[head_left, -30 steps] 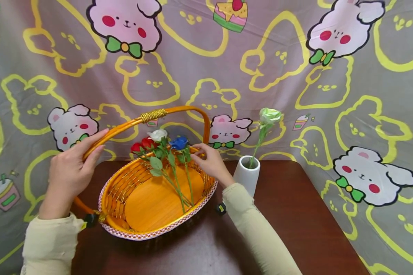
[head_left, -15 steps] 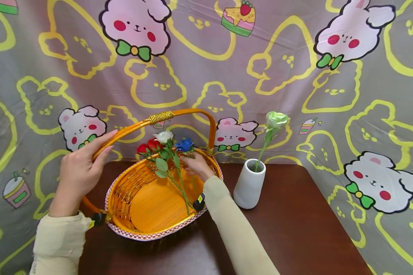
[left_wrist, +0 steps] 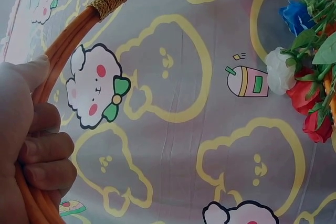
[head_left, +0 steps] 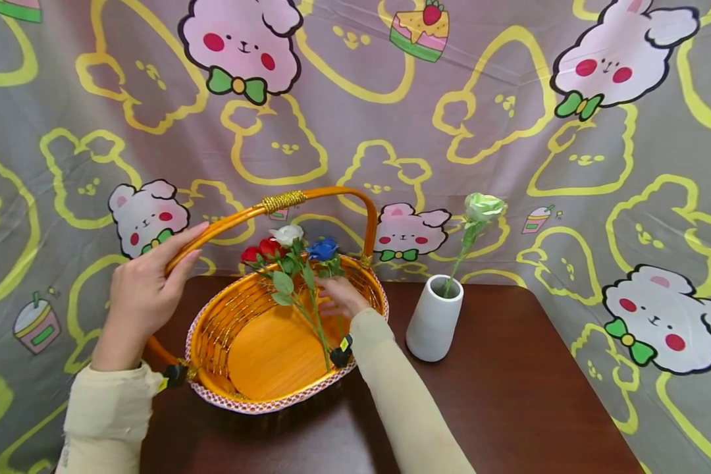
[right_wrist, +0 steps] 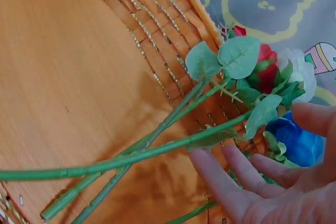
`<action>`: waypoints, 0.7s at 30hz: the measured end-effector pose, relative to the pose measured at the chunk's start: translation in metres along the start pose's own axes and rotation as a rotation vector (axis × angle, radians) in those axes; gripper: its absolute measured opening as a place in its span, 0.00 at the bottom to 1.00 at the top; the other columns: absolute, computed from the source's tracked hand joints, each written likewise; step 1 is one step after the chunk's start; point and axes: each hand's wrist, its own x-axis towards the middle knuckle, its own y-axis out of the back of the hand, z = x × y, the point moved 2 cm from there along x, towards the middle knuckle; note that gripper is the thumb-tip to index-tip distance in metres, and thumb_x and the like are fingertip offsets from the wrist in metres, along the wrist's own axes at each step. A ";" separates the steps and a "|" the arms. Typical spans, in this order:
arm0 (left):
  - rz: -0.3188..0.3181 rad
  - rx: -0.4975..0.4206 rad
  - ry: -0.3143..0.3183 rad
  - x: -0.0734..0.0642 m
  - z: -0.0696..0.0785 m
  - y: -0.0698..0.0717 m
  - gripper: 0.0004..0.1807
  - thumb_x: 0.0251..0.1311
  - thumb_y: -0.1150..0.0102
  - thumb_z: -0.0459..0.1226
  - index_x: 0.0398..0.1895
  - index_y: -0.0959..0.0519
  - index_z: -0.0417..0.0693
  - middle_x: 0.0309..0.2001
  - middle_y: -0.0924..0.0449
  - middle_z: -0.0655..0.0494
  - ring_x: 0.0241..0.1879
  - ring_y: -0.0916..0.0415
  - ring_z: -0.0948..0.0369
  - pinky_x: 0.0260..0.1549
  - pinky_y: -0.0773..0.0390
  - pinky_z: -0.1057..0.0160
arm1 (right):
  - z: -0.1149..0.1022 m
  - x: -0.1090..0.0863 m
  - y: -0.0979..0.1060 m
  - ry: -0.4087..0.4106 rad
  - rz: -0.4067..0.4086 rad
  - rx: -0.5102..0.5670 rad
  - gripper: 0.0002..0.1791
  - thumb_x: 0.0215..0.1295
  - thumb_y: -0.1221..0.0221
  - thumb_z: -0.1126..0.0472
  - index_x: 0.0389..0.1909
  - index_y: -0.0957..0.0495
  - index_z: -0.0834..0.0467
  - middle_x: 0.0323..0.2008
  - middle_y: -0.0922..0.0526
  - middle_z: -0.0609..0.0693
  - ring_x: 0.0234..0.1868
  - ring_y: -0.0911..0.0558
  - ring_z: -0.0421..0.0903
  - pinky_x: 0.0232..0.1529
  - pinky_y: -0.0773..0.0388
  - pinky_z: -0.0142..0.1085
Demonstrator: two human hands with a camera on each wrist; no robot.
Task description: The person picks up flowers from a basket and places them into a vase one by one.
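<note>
My left hand [head_left: 145, 289] grips the orange handle [left_wrist: 68, 35] of the woven basket [head_left: 272, 362], fingers curled round it. The basket sits tilted toward me on the table. In it lean a white rose [head_left: 287, 235], two red roses [head_left: 270, 248] and a blue rose [head_left: 322, 249], blossoms at the far rim. My right hand [head_left: 342, 296] reaches inside, below the blue rose. In the right wrist view its fingers [right_wrist: 220, 182] are spread beside the green stems [right_wrist: 131, 158], fingertips close to one stem and leaf. No stem is visibly pinched.
A white vase [head_left: 435, 322] holding one pale green rose [head_left: 484, 206] stands right of the basket on the dark brown table [head_left: 509, 368]. Behind everything hangs a curtain [head_left: 355, 99] printed with cartoon rabbits.
From the right rim by the blue rose, my right hand has moved left and into the basket, below the blossoms. My left hand keeps its hold on the handle. The view has shifted slightly.
</note>
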 end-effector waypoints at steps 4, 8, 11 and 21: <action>-0.001 0.004 0.009 -0.001 -0.001 0.000 0.23 0.73 0.40 0.47 0.70 0.22 0.64 0.19 0.31 0.55 0.14 0.50 0.67 0.15 0.45 0.62 | -0.004 -0.001 0.001 0.067 0.100 -0.062 0.28 0.77 0.43 0.55 0.71 0.32 0.65 0.64 0.25 0.67 0.55 0.17 0.62 0.61 0.21 0.55; 0.002 0.006 0.008 0.000 -0.001 0.000 0.23 0.73 0.40 0.47 0.70 0.22 0.64 0.20 0.30 0.54 0.14 0.50 0.66 0.15 0.44 0.62 | -0.008 -0.002 0.009 0.149 0.334 -0.182 0.22 0.72 0.39 0.57 0.62 0.23 0.63 0.56 0.20 0.62 0.48 0.17 0.59 0.53 0.18 0.52; 0.002 0.005 0.009 0.001 0.000 0.000 0.23 0.73 0.40 0.47 0.70 0.22 0.64 0.20 0.29 0.54 0.14 0.50 0.66 0.15 0.44 0.62 | -0.006 -0.002 0.017 0.123 0.430 -0.199 0.23 0.70 0.39 0.58 0.62 0.24 0.62 0.58 0.21 0.61 0.54 0.20 0.59 0.57 0.22 0.53; -0.010 0.010 0.020 0.000 0.001 0.000 0.23 0.73 0.40 0.46 0.70 0.22 0.64 0.22 0.26 0.53 0.14 0.49 0.65 0.16 0.44 0.62 | 0.008 0.001 0.023 -0.057 0.217 0.023 0.35 0.75 0.42 0.57 0.77 0.41 0.66 0.70 0.29 0.68 0.66 0.25 0.69 0.67 0.26 0.56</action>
